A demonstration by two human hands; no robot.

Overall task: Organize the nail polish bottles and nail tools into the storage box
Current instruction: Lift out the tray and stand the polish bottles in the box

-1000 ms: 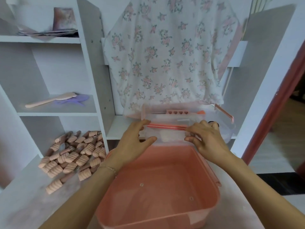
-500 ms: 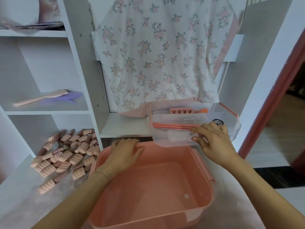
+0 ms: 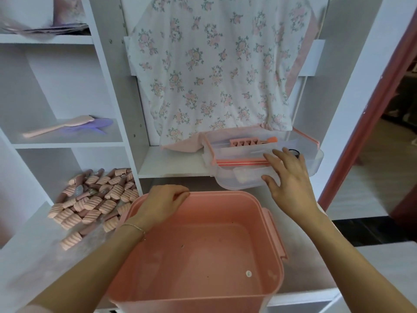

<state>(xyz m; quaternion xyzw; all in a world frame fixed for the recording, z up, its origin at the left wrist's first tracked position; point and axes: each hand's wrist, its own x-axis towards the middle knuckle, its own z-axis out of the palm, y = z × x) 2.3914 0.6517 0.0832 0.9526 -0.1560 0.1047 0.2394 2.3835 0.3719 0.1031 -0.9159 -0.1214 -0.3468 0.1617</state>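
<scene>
White counter (image 3: pixel 297 276): you are standing over it, with the pink storage box (image 3: pixel 203 256) sitting open at 6 o'clock. Your left hand (image 3: pixel 162 205) is curling its fingers over the box's far rim at 9 o'clock. Your right hand (image 3: pixel 290 179) is spreading its fingers against the clear lid tray (image 3: pixel 243 163) at 1 o'clock, on the white shelf (image 3: pixel 171 163). Nail polish bottles (image 3: pixel 94 197) are lying heaped at 10 o'clock. A floral cloth (image 3: pixel 214 64) is hanging at 12 o'clock.
</scene>
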